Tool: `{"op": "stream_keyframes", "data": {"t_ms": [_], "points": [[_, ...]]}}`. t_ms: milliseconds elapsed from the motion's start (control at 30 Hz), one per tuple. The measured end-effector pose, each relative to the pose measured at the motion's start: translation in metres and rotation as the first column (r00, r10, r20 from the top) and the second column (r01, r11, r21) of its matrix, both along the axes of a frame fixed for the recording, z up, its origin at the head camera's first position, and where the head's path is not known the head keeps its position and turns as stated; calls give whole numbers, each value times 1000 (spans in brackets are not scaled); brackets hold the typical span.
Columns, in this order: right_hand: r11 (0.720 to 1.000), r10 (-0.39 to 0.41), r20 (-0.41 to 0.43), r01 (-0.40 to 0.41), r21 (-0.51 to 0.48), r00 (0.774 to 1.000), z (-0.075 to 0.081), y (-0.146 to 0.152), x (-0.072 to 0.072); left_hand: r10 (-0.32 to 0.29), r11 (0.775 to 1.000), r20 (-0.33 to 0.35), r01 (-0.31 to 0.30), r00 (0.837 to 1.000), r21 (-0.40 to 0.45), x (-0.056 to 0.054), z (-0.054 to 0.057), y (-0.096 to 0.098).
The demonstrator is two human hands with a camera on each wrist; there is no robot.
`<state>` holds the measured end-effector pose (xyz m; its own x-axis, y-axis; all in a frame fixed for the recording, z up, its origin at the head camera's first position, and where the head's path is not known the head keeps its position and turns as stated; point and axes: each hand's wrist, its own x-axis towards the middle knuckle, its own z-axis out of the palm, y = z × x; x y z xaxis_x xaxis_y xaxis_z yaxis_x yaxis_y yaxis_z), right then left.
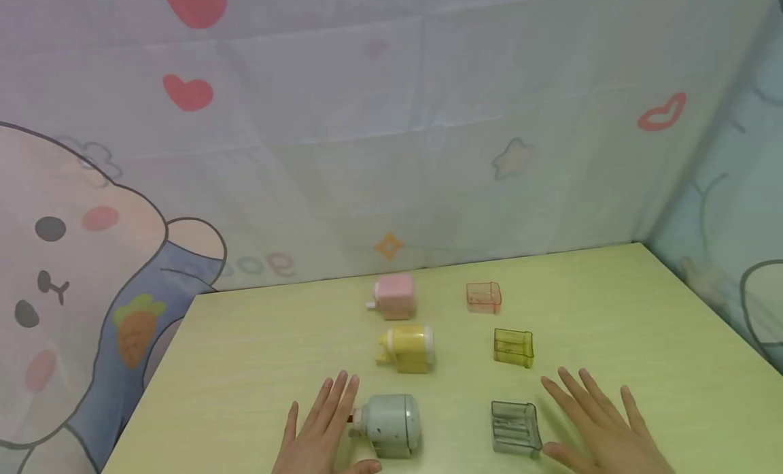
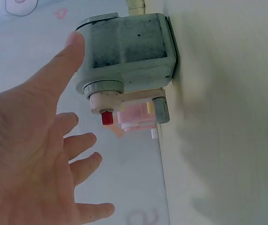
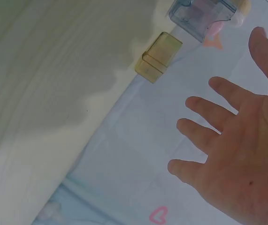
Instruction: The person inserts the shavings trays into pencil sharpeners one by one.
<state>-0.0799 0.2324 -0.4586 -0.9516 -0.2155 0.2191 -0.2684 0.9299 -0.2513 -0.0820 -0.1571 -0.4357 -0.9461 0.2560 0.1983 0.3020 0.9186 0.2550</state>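
My left hand [image 1: 318, 433], fingers spread, is just left of a grey-blue hand-crank pencil sharpener [image 1: 391, 423]. In the left wrist view, the crank [image 2: 134, 97] shows, and my thumb overlaps the sharpener's edge; contact is unclear. My right hand [image 1: 605, 426] is spread beside a clear grey shavings drawer [image 1: 515, 430], holding nothing. Behind the grey sharpener stand a yellow sharpener [image 1: 411, 348] and a pink sharpener [image 1: 395, 296]. A clear yellow drawer [image 1: 514, 347] and a clear pink drawer [image 1: 483, 297] lie to their right.
Everything stands on a pale yellow table [image 1: 257, 345]. A printed cloth [image 1: 342, 161] with hearts and a cartoon animal hangs along the table's back edge. More cloth [image 1: 734, 209] hangs at the right side.
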Motion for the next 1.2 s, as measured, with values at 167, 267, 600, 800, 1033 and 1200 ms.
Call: {"op": "stream_keyframes", "data": {"t_ms": [167, 267, 600, 800, 1033, 1200], "points": [[1000, 26, -27, -26, 2, 999, 0, -4, -2, -97, 994, -41, 95, 994, -50, -9, 4, 0], [999, 47, -36, -48, -19, 998, -1, -7, -3, -157, 986, -32, 155, 987, -58, -14, 7, 1], [989, 124, 74, -117, -89, 990, 9, -15, -11, -274, 956, -50, 267, 960, -119, -25, 12, 10], [989, 117, 229, -94, -110, 966, 17, -20, -13, -286, 954, 18, 287, 958, -92, -29, 13, 15], [994, 56, 344, -18, -111, 937, 21, -30, -17, -282, 955, 69, 287, 957, -78, -33, 15, 20], [995, 33, 405, 7, -96, 914, 23, -34, -20, -287, 952, 95, 295, 953, -80, -35, 17, 23]]}}
